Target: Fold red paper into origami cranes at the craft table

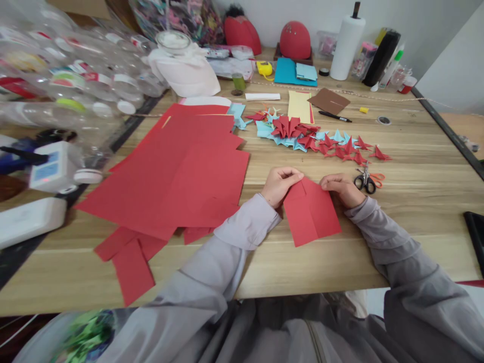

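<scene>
A creased piece of red paper [316, 214] is held above the table between both hands. My left hand [280, 184] pinches its upper left corner, thumb on top. At the upper right corner my right hand [342, 189] grips the paper between thumb and fingers. A fold line runs down the middle, and a small flap shows near the left thumb. Scissors [366, 181] with black handles lie just right of my right hand, beside an orange-handled pair. Beyond the hands is a cluster of red folded paper cranes [287, 127] and light blue ones [270, 132].
Large red paper sheets [181, 171] cover the table's left half, with smaller red strips [132, 269] in front. Plastic bottles [98, 85] crowd the far left. Behind the cranes are yellow paper [300, 105], brown paper [328, 101], a black pen [335, 116] and a yellow tape measure [264, 68].
</scene>
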A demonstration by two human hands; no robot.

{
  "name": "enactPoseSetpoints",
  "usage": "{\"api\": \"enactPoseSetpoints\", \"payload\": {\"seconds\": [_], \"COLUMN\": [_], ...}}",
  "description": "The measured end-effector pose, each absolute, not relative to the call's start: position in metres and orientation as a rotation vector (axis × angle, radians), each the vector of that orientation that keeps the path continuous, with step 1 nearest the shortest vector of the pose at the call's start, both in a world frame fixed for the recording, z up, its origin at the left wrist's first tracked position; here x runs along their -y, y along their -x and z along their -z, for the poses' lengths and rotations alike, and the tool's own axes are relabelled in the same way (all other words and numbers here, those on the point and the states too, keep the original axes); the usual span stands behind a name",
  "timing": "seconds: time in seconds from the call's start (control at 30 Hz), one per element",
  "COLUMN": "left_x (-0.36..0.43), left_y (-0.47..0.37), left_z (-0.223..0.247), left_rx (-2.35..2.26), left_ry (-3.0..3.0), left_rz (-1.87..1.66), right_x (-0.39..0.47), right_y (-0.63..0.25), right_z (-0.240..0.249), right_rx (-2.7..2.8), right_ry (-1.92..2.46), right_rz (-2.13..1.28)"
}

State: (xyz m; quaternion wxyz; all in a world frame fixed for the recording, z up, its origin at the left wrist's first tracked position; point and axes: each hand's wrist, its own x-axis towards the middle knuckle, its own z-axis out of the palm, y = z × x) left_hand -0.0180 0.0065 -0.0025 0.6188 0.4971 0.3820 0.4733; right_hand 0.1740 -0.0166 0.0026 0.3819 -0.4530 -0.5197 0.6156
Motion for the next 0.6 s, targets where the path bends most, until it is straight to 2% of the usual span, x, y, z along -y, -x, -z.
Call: {"api": "enactPoseSetpoints", "payload": {"seconds": [0.23, 0.6], "left_x": [-0.011, -0.001], "left_y": [0.023, 0.013], "left_z": [0.0, 0.003], "left_rx": [-0.898, -0.879], "left_ry": [-0.925, -1.273], "left_rz": [-1.211, -1.021], "right_x": [0.015, 0.025], "right_y": [-0.177, -0.166], "right_z": [-0.004, -0.007], "right_rx": [1.302, 1.544], "right_ry": [0.985, 1.193], "right_rz": [-1.467, -1.41]}}
